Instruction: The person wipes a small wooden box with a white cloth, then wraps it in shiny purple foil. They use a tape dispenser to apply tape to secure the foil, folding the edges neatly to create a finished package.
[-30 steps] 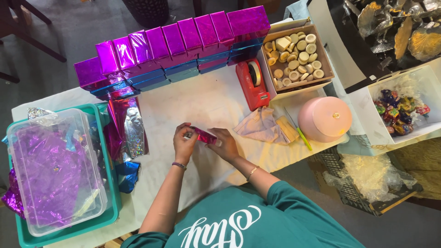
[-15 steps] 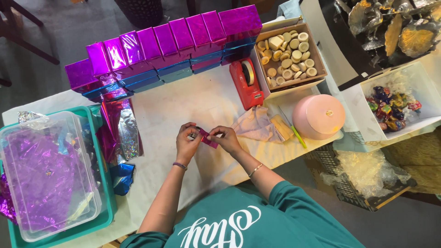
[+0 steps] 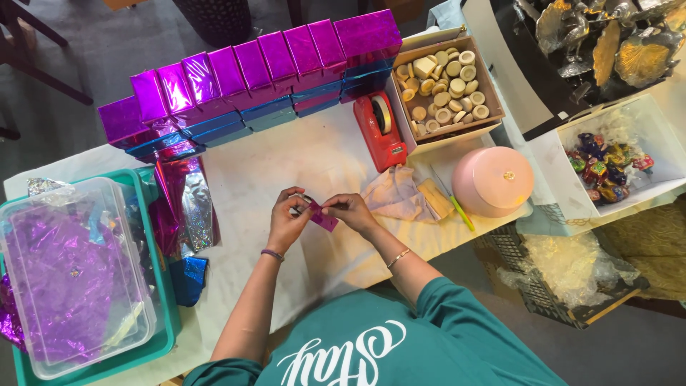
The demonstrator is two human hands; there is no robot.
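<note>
Both my hands meet over the white table cover (image 3: 314, 161), pinching one small piece wrapped in shiny magenta foil (image 3: 323, 216). My left hand (image 3: 287, 220) grips its left end, with a dark band on the wrist. My right hand (image 3: 351, 211) grips the right end, a thin bangle on that wrist. The piece is held just above the table, partly hidden by my fingers.
Rows of magenta and blue foil boxes (image 3: 250, 78) line the far edge. A red tape dispenser (image 3: 381, 130), a cardboard box of round pale pieces (image 3: 443, 86), a pink round tin (image 3: 493, 180) and a cloth (image 3: 396, 194) sit right. Foil sheets (image 3: 182, 207) and a clear tub in a teal crate (image 3: 71, 282) are left.
My hands stay together on the foil-wrapped piece, fingers shifting slightly around it. The view has drifted a little; nothing else on the table moved.
</note>
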